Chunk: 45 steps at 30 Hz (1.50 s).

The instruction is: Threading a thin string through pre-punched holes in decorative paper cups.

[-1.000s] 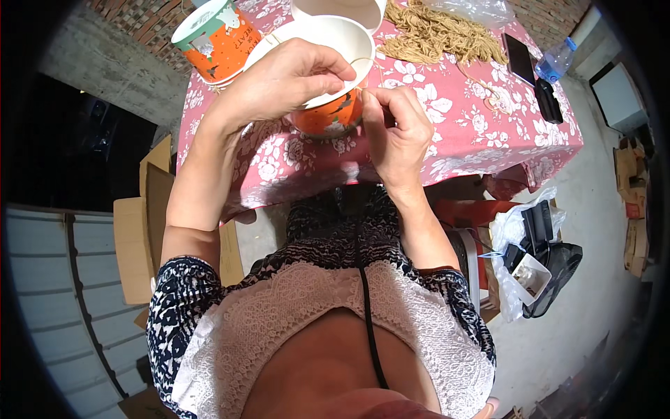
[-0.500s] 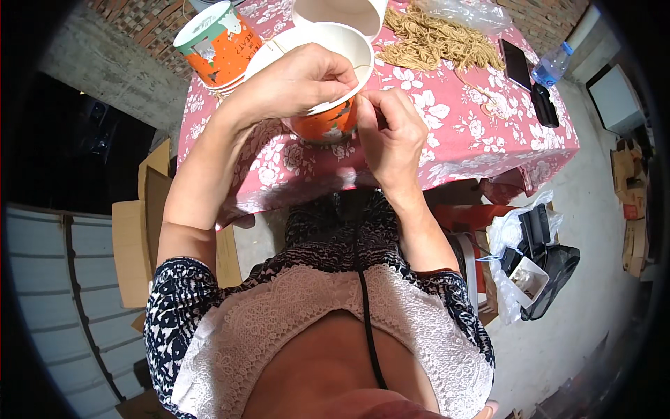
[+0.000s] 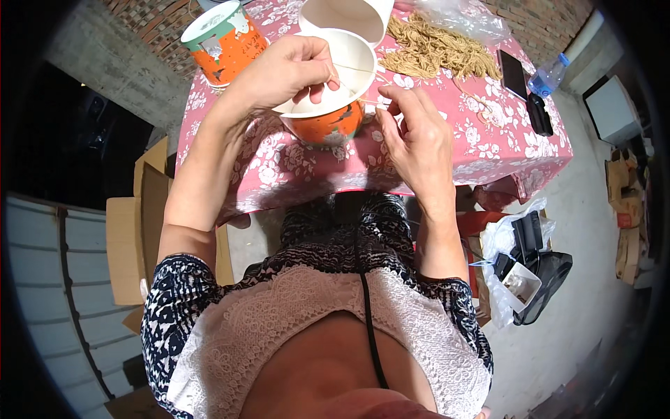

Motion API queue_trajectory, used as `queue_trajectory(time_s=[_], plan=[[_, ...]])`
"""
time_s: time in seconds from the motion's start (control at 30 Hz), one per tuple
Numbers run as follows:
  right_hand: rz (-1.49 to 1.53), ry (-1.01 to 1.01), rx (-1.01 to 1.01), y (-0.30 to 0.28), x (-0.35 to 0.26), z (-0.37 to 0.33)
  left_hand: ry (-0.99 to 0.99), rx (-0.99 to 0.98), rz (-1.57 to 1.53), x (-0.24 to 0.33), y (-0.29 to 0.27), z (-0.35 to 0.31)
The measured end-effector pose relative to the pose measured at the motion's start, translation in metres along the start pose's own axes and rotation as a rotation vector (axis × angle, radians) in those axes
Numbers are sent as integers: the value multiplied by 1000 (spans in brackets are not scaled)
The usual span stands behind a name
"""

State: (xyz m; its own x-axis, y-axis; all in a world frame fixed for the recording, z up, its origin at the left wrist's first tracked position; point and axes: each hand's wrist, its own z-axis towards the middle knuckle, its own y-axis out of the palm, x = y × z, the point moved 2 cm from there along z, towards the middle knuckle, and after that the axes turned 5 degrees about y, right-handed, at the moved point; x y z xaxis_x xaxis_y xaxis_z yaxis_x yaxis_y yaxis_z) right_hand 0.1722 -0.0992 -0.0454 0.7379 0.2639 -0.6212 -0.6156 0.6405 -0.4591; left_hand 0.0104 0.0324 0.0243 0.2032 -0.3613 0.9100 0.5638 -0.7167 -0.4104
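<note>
An orange paper bucket (image 3: 322, 128) with a white inside stands at the near side of the table, its mouth tipped slightly toward me. Over its left rim, my left hand (image 3: 296, 73) reaches in with thumb and fingers pinched on a thin tan cord (image 3: 354, 68) that runs across the opening. To the right of the rim is my right hand (image 3: 417, 133), thumb and forefinger closed on a short length of cord coming out of the bucket's side. Where the cord passes through the wall is too small to make out.
Upside-down orange buckets (image 3: 227, 49) are stacked at the left. Behind the worked bucket lies another white-lined bucket (image 3: 345, 19). A heap of tan cords (image 3: 443, 50), a phone (image 3: 513, 73), a water bottle (image 3: 548, 75) and a black case (image 3: 539, 115) lie right on the flowered tablecloth (image 3: 481, 153).
My right hand has moved right, away from the rim, drawing the cord out. My left hand has lifted slightly from the rim, its fingers now over the bucket's opening.
</note>
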Motion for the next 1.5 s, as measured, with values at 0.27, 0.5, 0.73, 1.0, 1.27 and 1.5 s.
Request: queue_trajectory(time_s=[0.27, 0.5, 0.73, 1.0, 1.27, 1.5], plan=[[189, -98, 5, -3, -4, 12, -4, 21, -539, -9, 11, 3], [252, -179, 48, -6, -1, 21, -3, 31, -553, -17, 11, 8], [117, -139, -22, 0, 6, 10, 39, 72, -310, -15, 10, 2], [118, -77, -127, -15, 21, -7, 843, 638, 728, 18, 37, -39], [491, 11, -197, -16, 14, -5, 556, 385, 100, -11, 108, -56], [608, 51, -131, -12, 12, -8, 586, 553, 1, -35, 125, -41]])
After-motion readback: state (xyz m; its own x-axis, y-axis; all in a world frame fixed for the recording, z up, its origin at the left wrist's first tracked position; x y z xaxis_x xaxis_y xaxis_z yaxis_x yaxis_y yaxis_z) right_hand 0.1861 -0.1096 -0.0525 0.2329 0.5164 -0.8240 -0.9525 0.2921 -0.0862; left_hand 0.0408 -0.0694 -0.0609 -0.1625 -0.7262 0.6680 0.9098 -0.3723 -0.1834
